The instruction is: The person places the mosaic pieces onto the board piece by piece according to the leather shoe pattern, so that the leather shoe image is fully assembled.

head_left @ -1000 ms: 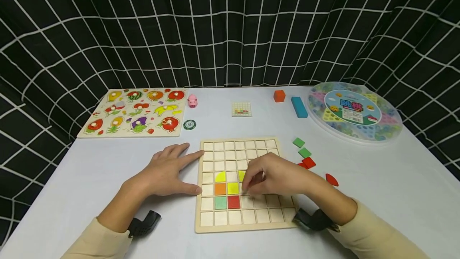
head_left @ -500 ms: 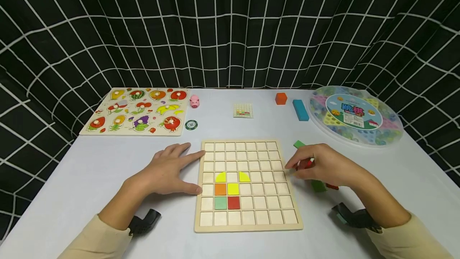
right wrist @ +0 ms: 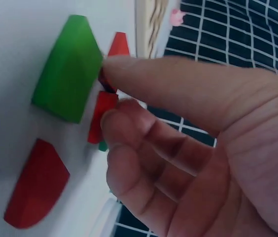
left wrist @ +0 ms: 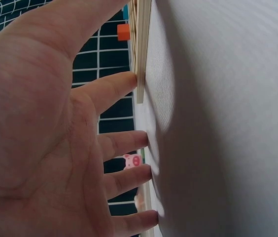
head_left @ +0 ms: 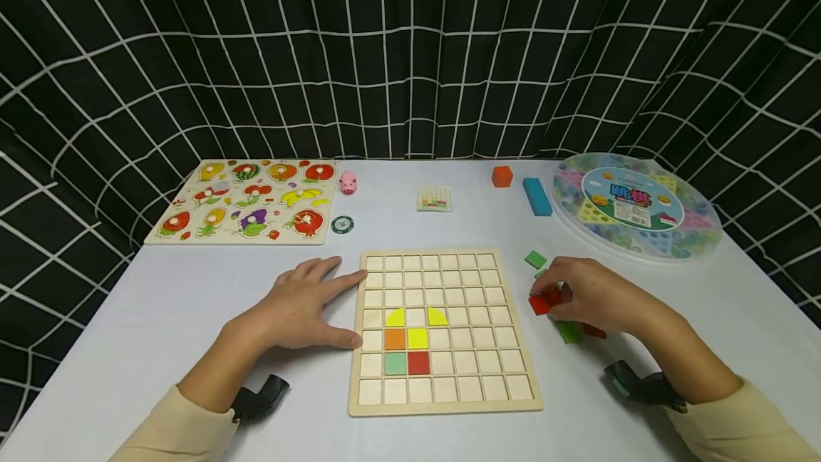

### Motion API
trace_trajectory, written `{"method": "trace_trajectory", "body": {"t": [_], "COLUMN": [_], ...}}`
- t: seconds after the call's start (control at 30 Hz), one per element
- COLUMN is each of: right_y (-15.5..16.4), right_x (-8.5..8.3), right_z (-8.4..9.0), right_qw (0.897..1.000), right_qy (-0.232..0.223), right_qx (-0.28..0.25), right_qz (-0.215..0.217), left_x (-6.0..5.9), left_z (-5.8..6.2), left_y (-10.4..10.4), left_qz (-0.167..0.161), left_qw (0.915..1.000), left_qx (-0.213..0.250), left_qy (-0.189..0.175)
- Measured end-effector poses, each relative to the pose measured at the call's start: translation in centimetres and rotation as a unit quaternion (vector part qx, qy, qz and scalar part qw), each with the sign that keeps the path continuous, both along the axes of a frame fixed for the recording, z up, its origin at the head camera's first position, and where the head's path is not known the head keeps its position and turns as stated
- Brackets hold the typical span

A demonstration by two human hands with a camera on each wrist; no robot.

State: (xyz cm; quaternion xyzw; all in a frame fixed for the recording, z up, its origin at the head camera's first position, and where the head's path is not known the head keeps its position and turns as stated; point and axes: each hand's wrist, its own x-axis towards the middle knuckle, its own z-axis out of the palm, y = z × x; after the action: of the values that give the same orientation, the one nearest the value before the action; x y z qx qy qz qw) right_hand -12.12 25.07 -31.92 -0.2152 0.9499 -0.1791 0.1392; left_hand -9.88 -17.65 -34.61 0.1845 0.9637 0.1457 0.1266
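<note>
A wooden grid board (head_left: pixel 449 403) holds two yellow quarter-round tiles and several square tiles, including an orange tile (head_left: pixel 395 339) and a red tile (head_left: pixel 419 363). My left hand (head_left: pixel 291 305), fingers spread, touches the board's left edge with thumb and index fingertip. Right of the board, my right hand (head_left: pixel 590 298) bends its fingers over loose red tiles (head_left: pixel 540 305). In the right wrist view, its thumb and fingertips sit right at the red tiles (right wrist: pixel 102 116); I cannot tell whether they pinch one. A green tile (right wrist: pixel 70 69) and a red quarter-round tile (right wrist: pixel 38 187) lie beside them.
A small pattern card (head_left: pixel 435 199) lies behind the board. Farther left are a fruit peg puzzle (head_left: pixel 240 198), a pink pig (head_left: pixel 348 182) and a round chip (head_left: pixel 343 224). An orange block (head_left: pixel 502 177), a blue block (head_left: pixel 537 197) and a round game box (head_left: pixel 695 223) stand back right.
My right hand has left the middle of the board and moved right to the loose tiles, where a red tile now shows at its fingertips. My left hand has stayed at the board's edge.
</note>
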Motion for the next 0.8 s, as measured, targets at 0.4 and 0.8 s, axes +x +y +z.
{"method": "trace_trajectory", "body": {"t": [0.4,0.8], "right_y": [-0.6,-2.0], "right_x": [-0.5,-0.4], "right_z": [-0.4,0.3], "right_qw": [1.0,0.996], "right_qy": [0.012,0.007], "right_qx": [0.012,-0.084], "right_qz": [-0.015,0.027], "left_x": [-0.2,-0.1], "left_z": [-0.1,-0.1], "left_y": [-0.1,-0.2], "left_qz": [-0.001,-0.003], "left_qw": [1.0,1.0], "left_qx": [-0.007,-0.004], "left_qy": [0.0,-0.001]}}
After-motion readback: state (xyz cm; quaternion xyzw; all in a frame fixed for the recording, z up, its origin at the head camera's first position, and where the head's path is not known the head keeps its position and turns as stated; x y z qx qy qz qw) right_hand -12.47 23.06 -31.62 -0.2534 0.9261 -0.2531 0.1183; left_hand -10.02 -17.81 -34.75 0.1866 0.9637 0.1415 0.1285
